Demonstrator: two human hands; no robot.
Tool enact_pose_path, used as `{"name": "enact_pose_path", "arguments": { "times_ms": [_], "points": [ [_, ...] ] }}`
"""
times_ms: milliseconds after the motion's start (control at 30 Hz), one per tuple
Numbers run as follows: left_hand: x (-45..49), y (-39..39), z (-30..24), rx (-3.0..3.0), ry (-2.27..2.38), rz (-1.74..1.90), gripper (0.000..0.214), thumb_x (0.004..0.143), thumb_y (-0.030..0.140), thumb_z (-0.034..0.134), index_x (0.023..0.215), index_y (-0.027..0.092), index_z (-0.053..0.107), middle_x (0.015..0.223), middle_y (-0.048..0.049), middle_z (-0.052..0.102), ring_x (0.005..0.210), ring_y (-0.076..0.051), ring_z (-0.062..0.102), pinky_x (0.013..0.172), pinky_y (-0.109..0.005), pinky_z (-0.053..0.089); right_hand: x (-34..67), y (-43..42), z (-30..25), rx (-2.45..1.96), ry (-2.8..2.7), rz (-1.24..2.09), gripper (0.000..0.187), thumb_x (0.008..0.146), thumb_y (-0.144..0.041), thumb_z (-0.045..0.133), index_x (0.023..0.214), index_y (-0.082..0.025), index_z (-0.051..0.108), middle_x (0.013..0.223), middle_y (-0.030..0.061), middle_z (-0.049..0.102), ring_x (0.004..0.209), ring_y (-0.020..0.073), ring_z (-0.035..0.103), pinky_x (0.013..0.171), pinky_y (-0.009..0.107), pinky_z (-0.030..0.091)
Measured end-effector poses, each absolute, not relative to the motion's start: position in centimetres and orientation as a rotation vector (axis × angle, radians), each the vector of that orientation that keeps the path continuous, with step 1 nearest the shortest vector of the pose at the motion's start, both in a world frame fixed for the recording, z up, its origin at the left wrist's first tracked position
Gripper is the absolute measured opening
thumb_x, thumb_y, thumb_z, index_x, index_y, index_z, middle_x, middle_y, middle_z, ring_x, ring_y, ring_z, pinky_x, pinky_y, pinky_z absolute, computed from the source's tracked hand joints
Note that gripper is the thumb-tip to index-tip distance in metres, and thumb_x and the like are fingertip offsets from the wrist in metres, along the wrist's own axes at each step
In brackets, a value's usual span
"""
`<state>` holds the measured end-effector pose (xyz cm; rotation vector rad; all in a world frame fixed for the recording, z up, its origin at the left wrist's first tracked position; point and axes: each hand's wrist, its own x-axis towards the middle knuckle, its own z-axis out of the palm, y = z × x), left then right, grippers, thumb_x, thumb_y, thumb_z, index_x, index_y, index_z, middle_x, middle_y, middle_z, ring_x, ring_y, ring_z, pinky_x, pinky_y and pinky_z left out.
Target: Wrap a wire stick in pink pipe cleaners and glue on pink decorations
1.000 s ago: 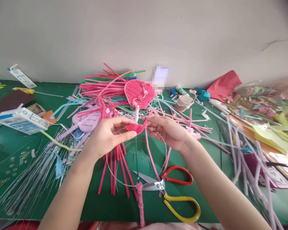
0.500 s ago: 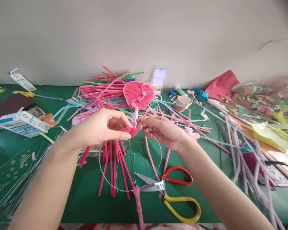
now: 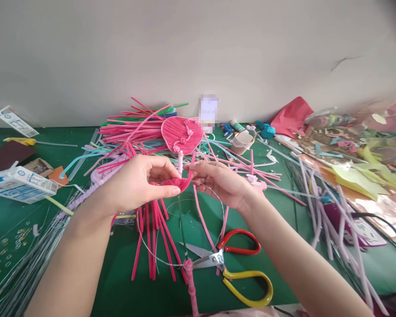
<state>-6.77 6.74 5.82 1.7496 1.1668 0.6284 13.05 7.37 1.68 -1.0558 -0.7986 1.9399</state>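
Note:
My left hand (image 3: pixel 137 182) is closed on a wire frame part-wound with pink pipe cleaner (image 3: pixel 176 181), thumb beneath it. Facing it, my right hand (image 3: pixel 222 181) pinches the free end of the pink pipe cleaner at the frame's right edge. The thin wire loop (image 3: pixel 145 240) curves down from both hands to a pink-wrapped handle (image 3: pixel 191 281) near the table's front edge. A finished pink heart-shaped fan (image 3: pixel 181 133) lies behind my hands on a heap of pink pipe cleaners (image 3: pixel 132 130).
Scissors with one red and one yellow handle (image 3: pixel 237 264) lie on the green table (image 3: pixel 29 220) below my right wrist. A white carton (image 3: pixel 20 185) sits at left, thin wires (image 3: pixel 23 273) lower left, and paper scraps (image 3: pixel 359 154) with pale purple pipe cleaners (image 3: pixel 333 229) at right.
My left hand has turned so its back faces up and closed more over the pink winding. The view has drifted a little rightward and down; my right hand keeps its pinch.

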Motion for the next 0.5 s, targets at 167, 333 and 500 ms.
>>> {"name": "enact_pose_path", "arguments": {
  "times_ms": [167, 333, 500],
  "points": [
    [-6.8, 6.7, 5.8, 1.743, 1.120, 0.649, 0.016, 0.064, 0.026, 0.083, 0.075, 0.022, 0.072, 0.075, 0.0010, 0.075, 0.072, -0.017, 0.072, 0.071, -0.025, 0.059, 12.9, 6.7, 1.1, -0.999, -0.675, 2.009, 0.019, 0.070, -0.019, 0.076, 0.086, -0.018, 0.066, 0.067, -0.0052, 0.063, 0.055, 0.0056, 0.053, 0.055, 0.018, 0.043],
    [-6.9, 6.8, 5.7, 1.733, 1.102, 0.633, 0.016, 0.065, 0.027, 0.083, 0.076, 0.022, 0.074, 0.078, -0.0006, 0.076, 0.075, -0.019, 0.073, 0.073, -0.027, 0.060, 12.5, 6.0, 1.1, -0.989, -0.650, 2.028, 0.027, 0.070, -0.015, 0.074, 0.096, -0.019, 0.067, 0.063, -0.0068, 0.061, 0.053, 0.0051, 0.052, 0.052, 0.016, 0.041],
    [-6.9, 6.8, 5.8, 1.722, 1.086, 0.641, 0.014, 0.065, 0.025, 0.083, 0.076, 0.023, 0.074, 0.074, 0.0013, 0.075, 0.072, -0.018, 0.073, 0.071, -0.026, 0.060, 11.9, 5.5, 0.6, -0.975, -0.680, 2.061, 0.005, 0.076, -0.018, 0.071, 0.079, -0.014, 0.071, 0.063, -0.0013, 0.065, 0.058, 0.0071, 0.058, 0.055, 0.017, 0.045]
  ]
}}
